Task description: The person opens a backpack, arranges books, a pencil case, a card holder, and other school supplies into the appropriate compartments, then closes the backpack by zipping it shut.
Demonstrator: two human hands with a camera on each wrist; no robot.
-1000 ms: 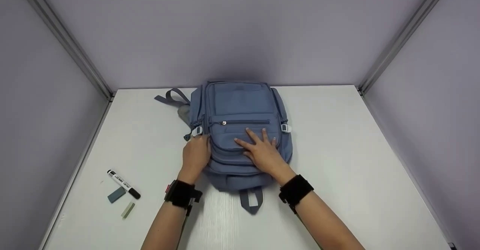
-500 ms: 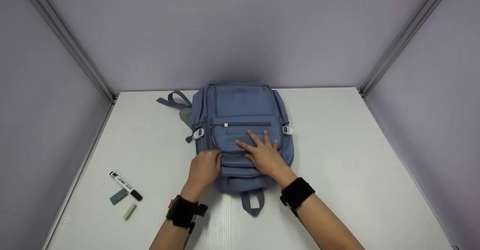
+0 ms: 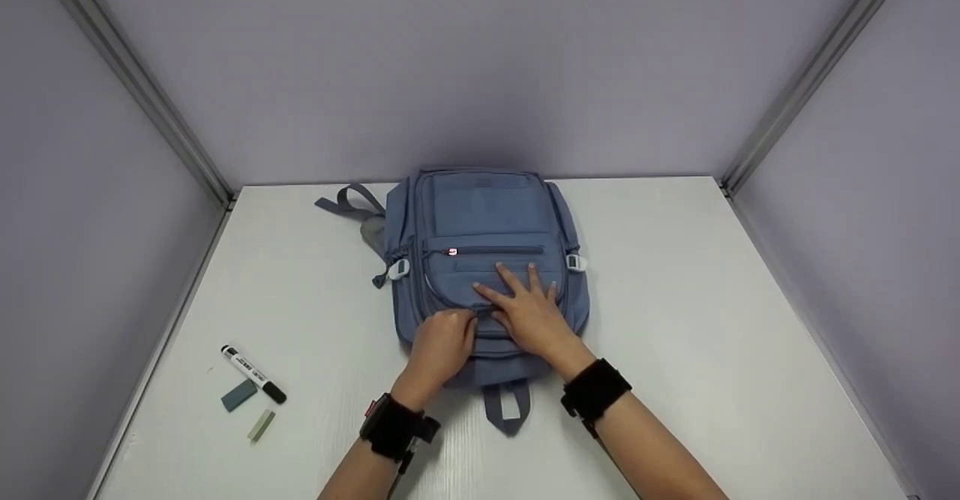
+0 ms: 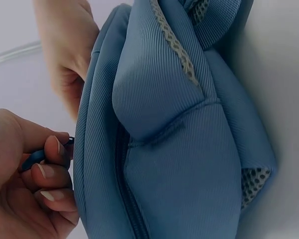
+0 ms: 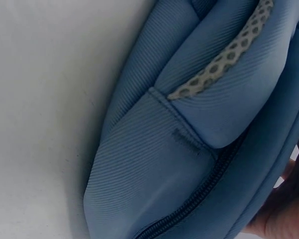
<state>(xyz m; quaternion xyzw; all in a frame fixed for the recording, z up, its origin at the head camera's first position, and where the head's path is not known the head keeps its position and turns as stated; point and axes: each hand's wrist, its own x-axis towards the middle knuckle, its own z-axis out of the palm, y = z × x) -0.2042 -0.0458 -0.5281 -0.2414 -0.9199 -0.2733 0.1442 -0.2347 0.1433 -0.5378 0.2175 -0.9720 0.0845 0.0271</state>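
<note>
A blue backpack (image 3: 487,204) lies flat on the white table, its front pockets facing up. My left hand (image 3: 444,346) is at the curved lower edge of the front pocket. In the left wrist view its thumb and fingers pinch a dark blue zipper pull (image 4: 34,160). Beside it, my right hand (image 3: 534,321) rests with spread fingers on the front panel. The right wrist view shows the bag's side (image 5: 154,164) up close, with only part of that hand at the right edge. The zip track under the left hand is partly hidden.
On the table (image 3: 675,320) at the left lie a black-and-white marker (image 3: 253,374), a small blue-grey block (image 3: 239,395) and a pale green block (image 3: 262,426). Grey walls stand behind and on both sides. A loose strap (image 3: 352,204) sticks out at the bag's upper left.
My left hand has moved from the backpack's left side down and to the right along the pocket edge. The right hand has stayed in place on the front panel.
</note>
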